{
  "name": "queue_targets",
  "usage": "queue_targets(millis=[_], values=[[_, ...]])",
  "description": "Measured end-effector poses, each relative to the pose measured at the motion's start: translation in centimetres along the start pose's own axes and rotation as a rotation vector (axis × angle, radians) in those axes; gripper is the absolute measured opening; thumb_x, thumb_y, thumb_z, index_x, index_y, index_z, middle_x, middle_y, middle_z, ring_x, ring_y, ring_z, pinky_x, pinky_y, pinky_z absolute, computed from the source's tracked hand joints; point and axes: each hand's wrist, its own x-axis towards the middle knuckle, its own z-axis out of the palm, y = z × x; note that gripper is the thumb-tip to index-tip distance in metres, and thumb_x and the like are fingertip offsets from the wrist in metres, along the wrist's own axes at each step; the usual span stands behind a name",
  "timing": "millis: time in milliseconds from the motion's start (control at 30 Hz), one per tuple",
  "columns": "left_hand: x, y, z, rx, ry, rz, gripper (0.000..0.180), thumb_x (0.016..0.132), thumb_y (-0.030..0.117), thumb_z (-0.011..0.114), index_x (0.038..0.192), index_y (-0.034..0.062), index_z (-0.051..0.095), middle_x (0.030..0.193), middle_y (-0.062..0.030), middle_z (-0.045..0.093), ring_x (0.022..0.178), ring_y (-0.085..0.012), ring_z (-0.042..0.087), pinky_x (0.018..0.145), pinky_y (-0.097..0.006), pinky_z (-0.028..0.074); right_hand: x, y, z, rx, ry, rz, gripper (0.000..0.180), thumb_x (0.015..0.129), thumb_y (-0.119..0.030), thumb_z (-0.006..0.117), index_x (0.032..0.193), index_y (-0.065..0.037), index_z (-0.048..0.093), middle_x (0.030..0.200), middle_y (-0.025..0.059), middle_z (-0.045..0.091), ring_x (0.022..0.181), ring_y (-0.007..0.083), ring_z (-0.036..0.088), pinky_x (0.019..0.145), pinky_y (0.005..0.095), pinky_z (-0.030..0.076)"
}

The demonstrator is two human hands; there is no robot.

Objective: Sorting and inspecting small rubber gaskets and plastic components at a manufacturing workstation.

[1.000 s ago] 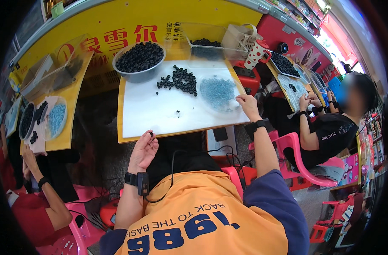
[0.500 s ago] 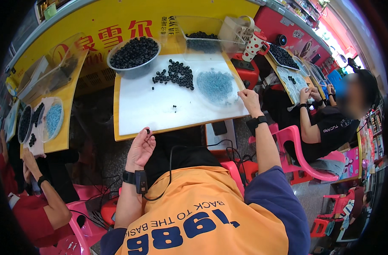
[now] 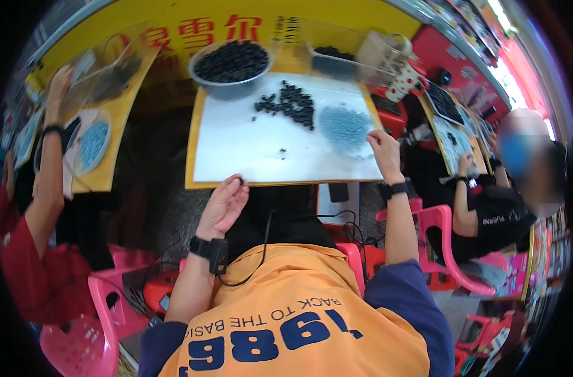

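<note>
Left hand (image 3: 225, 204): mine, fingertips pinched on one black bead (image 3: 240, 181), beside the bench (image 3: 195, 141) edge. Right hand (image 3: 387, 155): fingers curled beside pale-blue pieces (image 3: 344, 127); grip, cannot tell. Step, seemingly: gathering pieces. Next move: calls for fine, steady pinching.

On a white flat sheet (image 3: 233, 147) atop the yellow wooden bench (image 3: 190, 178), small round black beads (image 3: 297, 105) lie left of light-blue pieces (image 3: 345, 127) in a clear round dish (image 3: 354, 156), with a grey round bowl (image 3: 232, 87) behind them to the left and a clear rectangular plastic bin (image 3: 357, 73) behind to the right.
</note>
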Motion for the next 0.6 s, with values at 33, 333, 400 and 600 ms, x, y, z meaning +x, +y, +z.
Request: queue_targets(millis=[33,333,400,600], values=[[0.1,0.0,0.0,-0.006,-0.027,0.012,0.021,0.090,0.006,0.061,0.111,0.0006,0.060,0.101,-0.0113,0.065,0.089,-0.0167,0.063,0.078,-0.024,0.055,-0.4,-3.8,-0.3,0.122,-0.047,0.016,0.013,0.084,-0.009,0.066,0.093,0.001,0.069,0.081,0.0089,0.069,0.072,0.0139,0.063,0.068,0.0253,0.049],[-0.3,0.1,0.3,0.012,-0.094,0.020,0.021,0.089,0.001,0.060,0.111,-0.0013,0.062,0.103,-0.0121,0.066,0.092,-0.0164,0.065,0.083,-0.024,0.055,-8.1,-20.8,6.8,0.628,-0.486,-0.281,0.016,0.082,-0.005,0.067,0.097,-0.003,0.070,0.087,0.0098,0.069,0.076,0.0181,0.064,0.068,0.0261,0.049],[-0.2,-0.1,0.3,0.027,-0.092,0.031,0.021,0.089,0.001,0.060,0.110,-0.0011,0.062,0.102,-0.0115,0.066,0.091,-0.0160,0.065,0.082,-0.024,0.055,-9.0,-21.5,7.6,0.601,-0.489,-0.248,0.015,0.081,-0.005,0.068,0.096,-0.003,0.070,0.086,0.0105,0.069,0.075,0.0190,0.064,0.068,0.0269,0.049],[-0.1,-0.5,0.3,0.073,-0.057,0.040,0.020,0.089,0.003,0.062,0.109,-0.0008,0.063,0.100,-0.0098,0.066,0.089,-0.0151,0.065,0.080,-0.024,0.054,-9.6,-21.8,8.2,0.460,-0.459,-0.233,0.012,0.078,-0.005,0.070,0.089,-0.002,0.067,0.082,0.0114,0.065,0.074,0.0233,0.062,0.067,0.0310,0.049]])
